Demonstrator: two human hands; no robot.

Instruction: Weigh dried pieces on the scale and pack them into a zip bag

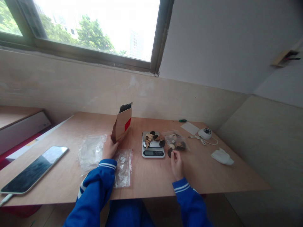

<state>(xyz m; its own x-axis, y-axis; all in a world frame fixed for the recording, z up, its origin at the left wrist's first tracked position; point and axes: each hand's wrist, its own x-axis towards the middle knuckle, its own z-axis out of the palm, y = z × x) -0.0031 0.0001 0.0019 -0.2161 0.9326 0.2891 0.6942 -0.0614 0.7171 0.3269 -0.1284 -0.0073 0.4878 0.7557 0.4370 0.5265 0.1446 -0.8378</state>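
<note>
My left hand (109, 147) grips the bottom of a brown paper pouch (122, 123) with a red label, holding it upright on the wooden table (153, 176). My right hand (177, 163) pinches a dark round slice (169, 152) just right of a small digital scale (153, 144). Several dried slices, light and dark, lie on the scale's platform. A clear zip bag (177, 141) with more slices lies right behind my right hand.
Empty clear plastic bags (94, 151) lie near my left hand. A phone (34, 168) sits at the table's left edge. At the right are a white round device with cable (205, 133), a white crumpled item (222, 156) and a paper slip (190, 128).
</note>
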